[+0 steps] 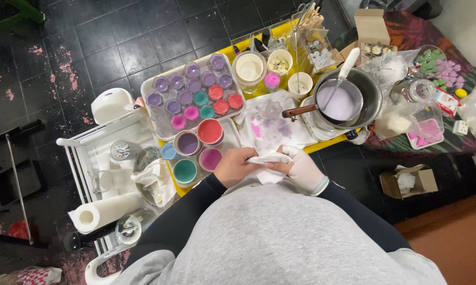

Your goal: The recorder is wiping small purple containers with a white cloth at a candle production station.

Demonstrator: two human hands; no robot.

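White cloth point(268, 158) bunched between both hands — bare left hand point(237, 167) and gloved right hand point(301, 168) both gripping it, just near side of purple wax pot point(339, 102).

I see my bare left hand point(237, 167) and gloved right hand point(303, 168) gripping a white cloth point(268, 158); the saucepan point(339, 102) sits at one o'clock.

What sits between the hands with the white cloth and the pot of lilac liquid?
In the head view, a stained white sheet on the yellow table lies between the white cloth and the pot.
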